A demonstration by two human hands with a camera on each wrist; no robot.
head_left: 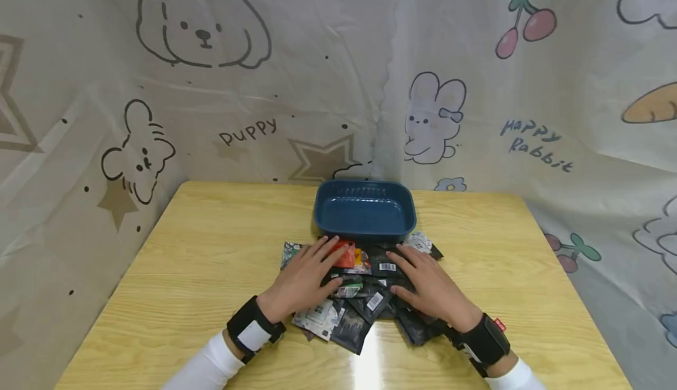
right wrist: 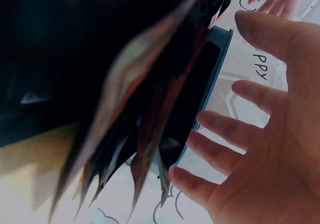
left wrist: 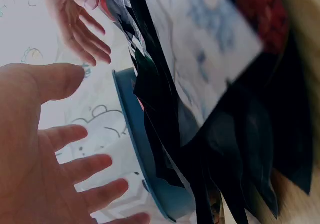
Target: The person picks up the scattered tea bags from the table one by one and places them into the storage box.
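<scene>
Fingers [right wrist: 230, 129] of both hands [head_left: 301, 275] [head_left: 436, 287] spread straight over barcoded packets [head_left: 351, 330], backdrop [head_left: 338, 96] lettered "PUPPY" and "Happy Rabbit".

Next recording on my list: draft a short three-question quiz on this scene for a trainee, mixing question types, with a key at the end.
1. Multiple choice. Where is the dark blue, glossy rectangular dish relative to the pile of mostly black, flat packets?
a) To the pile's left
b) On the pile's far side from the person
c) On the pile's near side

2. True or false: the right hand is clenched in a fist.

3. Short answer. In the head view, which hand is nearer the bright red, flat packet?

Key
1. b
2. False; its fingers are spread.
3. The left hand.
</scene>
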